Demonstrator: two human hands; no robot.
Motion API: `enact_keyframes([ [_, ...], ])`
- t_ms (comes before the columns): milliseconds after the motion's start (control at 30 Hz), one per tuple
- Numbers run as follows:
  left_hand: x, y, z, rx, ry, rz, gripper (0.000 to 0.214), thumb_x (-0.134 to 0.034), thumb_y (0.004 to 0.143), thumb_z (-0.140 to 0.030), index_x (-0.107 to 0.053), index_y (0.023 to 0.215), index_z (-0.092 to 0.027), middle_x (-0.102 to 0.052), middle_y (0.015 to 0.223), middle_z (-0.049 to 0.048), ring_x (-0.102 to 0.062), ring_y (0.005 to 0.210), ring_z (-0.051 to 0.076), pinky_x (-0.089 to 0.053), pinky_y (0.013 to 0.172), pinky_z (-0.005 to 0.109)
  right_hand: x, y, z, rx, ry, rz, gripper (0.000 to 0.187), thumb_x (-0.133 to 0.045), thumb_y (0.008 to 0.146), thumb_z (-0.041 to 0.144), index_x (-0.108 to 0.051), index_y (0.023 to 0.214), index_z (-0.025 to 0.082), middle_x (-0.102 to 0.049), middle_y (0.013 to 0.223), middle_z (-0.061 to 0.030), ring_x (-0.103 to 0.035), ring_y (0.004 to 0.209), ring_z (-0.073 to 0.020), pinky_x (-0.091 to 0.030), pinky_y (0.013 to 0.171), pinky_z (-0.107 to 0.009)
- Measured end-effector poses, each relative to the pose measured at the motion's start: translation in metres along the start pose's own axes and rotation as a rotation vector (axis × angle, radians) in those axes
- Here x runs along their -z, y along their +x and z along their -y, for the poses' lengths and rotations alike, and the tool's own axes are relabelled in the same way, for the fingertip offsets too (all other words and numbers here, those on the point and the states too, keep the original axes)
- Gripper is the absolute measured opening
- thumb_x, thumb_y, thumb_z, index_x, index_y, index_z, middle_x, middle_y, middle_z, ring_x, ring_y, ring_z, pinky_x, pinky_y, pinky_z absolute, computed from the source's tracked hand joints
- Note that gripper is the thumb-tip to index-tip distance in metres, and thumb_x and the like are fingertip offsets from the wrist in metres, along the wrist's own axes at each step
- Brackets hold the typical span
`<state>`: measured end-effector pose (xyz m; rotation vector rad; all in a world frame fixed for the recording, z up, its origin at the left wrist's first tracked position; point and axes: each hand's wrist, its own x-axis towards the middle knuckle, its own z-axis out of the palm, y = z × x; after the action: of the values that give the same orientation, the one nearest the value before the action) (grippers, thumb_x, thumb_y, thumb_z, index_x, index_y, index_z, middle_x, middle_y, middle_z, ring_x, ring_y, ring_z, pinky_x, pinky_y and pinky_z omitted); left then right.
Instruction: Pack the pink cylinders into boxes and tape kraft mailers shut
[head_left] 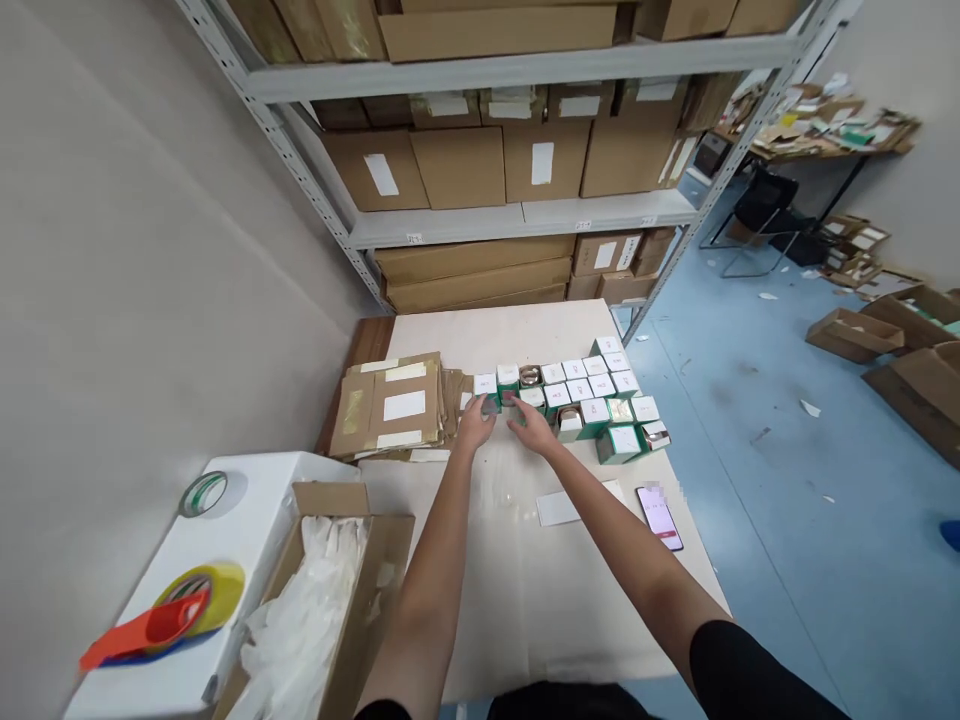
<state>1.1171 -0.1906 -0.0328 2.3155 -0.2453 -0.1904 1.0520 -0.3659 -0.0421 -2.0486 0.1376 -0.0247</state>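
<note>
In the head view my left hand (475, 424) is at the front of a small white-topped green box (485, 383) at the left end of a group of such boxes. Its fingers are curled round a small greyish see-through thing (490, 406) too small to name. My right hand (532, 428) reaches to the neighbouring white-topped green box (508, 375), thumb and forefinger apart. A small reddish patch (508, 398) shows at its fingertips. Several more boxes (577, 390) stand in rows to the right. One open box (530, 376) has brown, ring-like contents.
Flattened cardboard (405, 405) lies left of the boxes. A white strip (559, 508) and a phone (660, 518) are on the table (495, 600). A carton of white plastic bags (322, 580) and a red tape dispenser (154, 622) are at lower left. A loaded shelf (525, 220) stands behind.
</note>
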Motion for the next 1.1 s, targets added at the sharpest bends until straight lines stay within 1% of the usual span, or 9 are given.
enact_keyframes([
  [133,0.0,0.047,0.024,0.079,0.136,0.132,0.08,-0.071,0.084,-0.025,-0.043,0.158,-0.023,-0.025,0.17,0.0201,-0.058,0.134,0.037,-0.048,0.108,0.048,-0.027,0.033,-0.004,-0.007,-0.05,-0.003,0.067,-0.069,0.084,0.024,-0.054,0.149,0.022,-0.062,0.146,-0.012,-0.064,0.123,-0.0252,-0.05,0.109,-0.044],
  [233,0.0,0.054,0.051,0.081,0.161,0.199,0.086,-0.075,0.079,-0.022,-0.043,0.158,-0.033,-0.016,0.174,0.0157,-0.061,0.13,0.036,-0.05,0.105,0.046,-0.047,0.057,-0.01,-0.044,-0.067,0.009,0.068,-0.068,0.082,0.022,-0.054,0.149,0.021,-0.062,0.144,-0.0122,-0.067,0.119,-0.025,-0.051,0.108,-0.044],
  [300,-0.001,0.05,0.069,0.05,0.132,0.194,0.086,-0.073,0.08,-0.018,-0.042,0.159,-0.036,-0.015,0.174,0.0126,-0.062,0.13,0.035,-0.05,0.107,0.045,-0.062,0.071,-0.015,-0.056,-0.075,0.015,0.07,-0.067,0.079,0.019,-0.055,0.148,0.021,-0.063,0.144,-0.0112,-0.065,0.124,-0.0255,-0.049,0.111,-0.045],
  [367,0.0,0.045,0.084,0.021,0.064,0.166,0.084,-0.07,0.082,-0.014,-0.042,0.159,-0.035,-0.02,0.174,0.0108,-0.061,0.133,0.032,-0.048,0.11,0.043,-0.077,0.082,-0.018,-0.058,-0.084,0.027,0.072,-0.065,0.078,0.016,-0.055,0.148,0.022,-0.064,0.144,-0.0095,-0.061,0.13,-0.0256,-0.046,0.115,-0.045],
  [533,0.005,0.037,0.102,0.034,-0.205,0.076,0.075,-0.061,0.085,-0.007,-0.047,0.156,-0.025,-0.063,0.146,0.0092,-0.063,0.13,0.024,-0.047,0.113,0.038,-0.115,0.085,-0.016,-0.077,-0.07,0.031,0.076,-0.059,0.079,0.016,-0.049,0.154,0.023,-0.068,0.138,-0.0076,-0.067,0.121,-0.0237,-0.051,0.109,-0.044],
  [667,0.015,0.021,0.097,0.087,-0.23,-0.02,0.066,-0.064,0.09,-0.012,-0.053,0.153,-0.03,-0.071,0.136,0.0062,-0.069,0.121,0.024,-0.051,0.107,0.038,-0.125,0.069,-0.006,-0.1,-0.076,-0.025,0.071,-0.054,0.082,0.019,-0.051,0.153,0.024,-0.073,0.128,-0.0067,-0.071,0.113,-0.0231,-0.054,0.105,-0.043],
  [833,0.031,-0.019,0.075,0.109,-0.148,-0.102,0.053,-0.063,0.094,-0.017,-0.063,0.145,-0.032,-0.07,0.136,0.0081,-0.069,0.122,0.028,-0.051,0.107,0.041,-0.117,0.032,0.012,-0.069,-0.093,-0.074,0.063,-0.048,0.088,0.023,-0.053,0.15,0.022,-0.072,0.129,-0.0098,-0.072,0.112,-0.0251,-0.055,0.104,-0.045],
  [967,0.037,-0.067,0.055,0.105,-0.129,-0.126,0.049,-0.057,0.096,-0.017,-0.064,0.142,-0.033,-0.069,0.138,0.0055,-0.069,0.121,0.026,-0.052,0.107,0.041,-0.105,-0.019,0.028,-0.02,-0.1,-0.085,0.06,-0.045,0.091,0.024,-0.053,0.15,0.024,-0.071,0.132,-0.0099,-0.073,0.111,-0.0257,-0.057,0.101,-0.045],
  [1100,0.029,-0.13,0.04,0.108,-0.138,-0.127,0.05,-0.056,0.096,-0.019,-0.064,0.142,-0.036,-0.07,0.137,0.0012,-0.07,0.119,0.025,-0.053,0.106,0.04,-0.089,-0.085,0.034,-0.032,-0.155,-0.048,0.061,-0.044,0.092,0.023,-0.052,0.152,0.026,-0.076,0.12,-0.0076,-0.074,0.108,-0.0242,-0.058,0.096,-0.04],
])
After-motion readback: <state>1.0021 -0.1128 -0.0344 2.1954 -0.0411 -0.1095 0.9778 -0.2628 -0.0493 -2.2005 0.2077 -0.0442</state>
